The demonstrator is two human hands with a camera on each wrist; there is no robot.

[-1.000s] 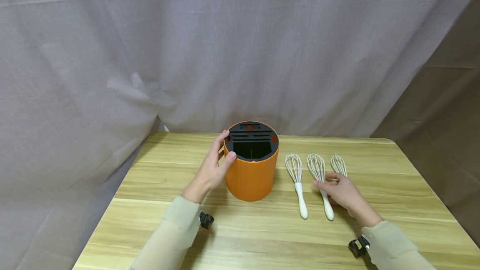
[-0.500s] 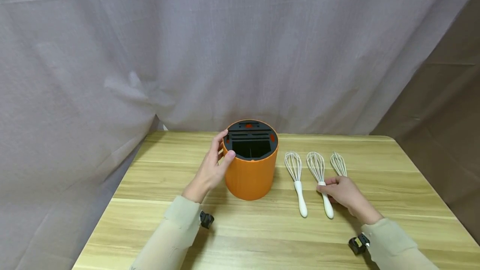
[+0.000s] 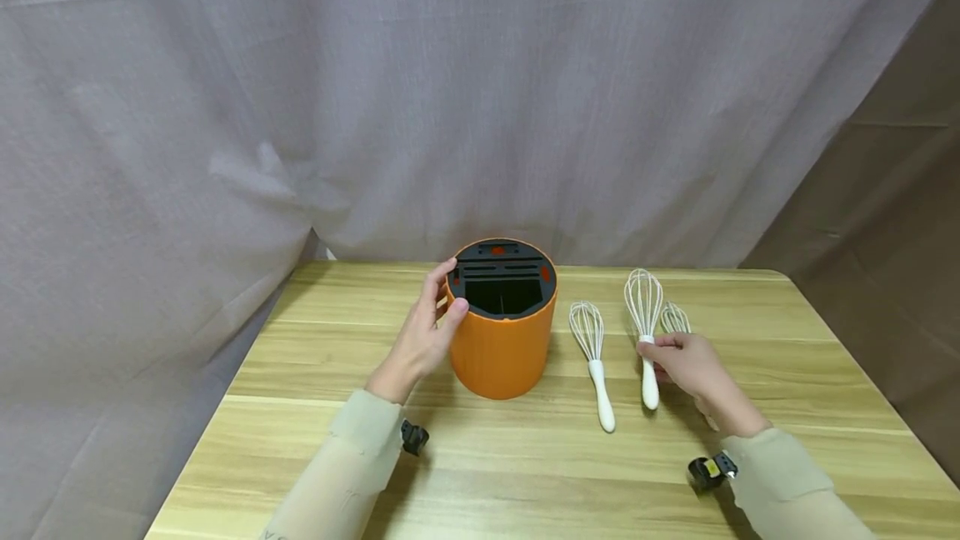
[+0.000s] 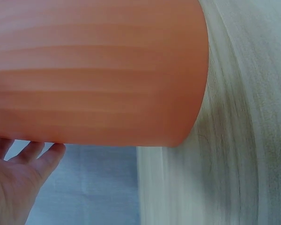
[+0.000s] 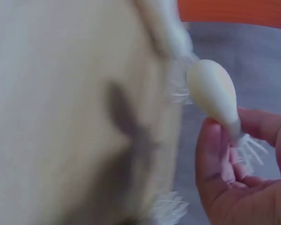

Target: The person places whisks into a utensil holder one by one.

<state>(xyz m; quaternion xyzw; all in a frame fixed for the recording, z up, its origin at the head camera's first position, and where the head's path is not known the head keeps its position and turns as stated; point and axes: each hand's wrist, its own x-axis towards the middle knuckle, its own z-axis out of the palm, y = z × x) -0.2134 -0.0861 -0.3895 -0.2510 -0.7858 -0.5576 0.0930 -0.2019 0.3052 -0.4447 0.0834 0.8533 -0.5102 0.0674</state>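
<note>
My right hand (image 3: 686, 365) pinches a whisk (image 3: 650, 382) by the neck of its white handle, between thumb and fingers. In the right wrist view, the handle's rounded end (image 5: 213, 89) points toward the camera, and a separate shadow falls on the tabletop. My left hand (image 3: 423, 340) rests against the left side of an orange utensil holder (image 3: 501, 361) with a black slotted top. Its thumb lies at the front rim, its index fingertip farther back. In the left wrist view, fairly straight fingers (image 4: 49, 159) touch the holder's orange wall.
A second white whisk (image 3: 596, 361) lies between the holder and the held one. Behind my right hand a third whisk (image 3: 676, 319) is partly hidden. The wooden table (image 3: 525, 473) ends at a grey curtain (image 3: 525, 107); a brown cloth (image 3: 892, 273) hangs at the right.
My right hand has closed on the middle whisk and raised it off the table, moving it slightly away from me. The left hand and the holder have stayed in place.
</note>
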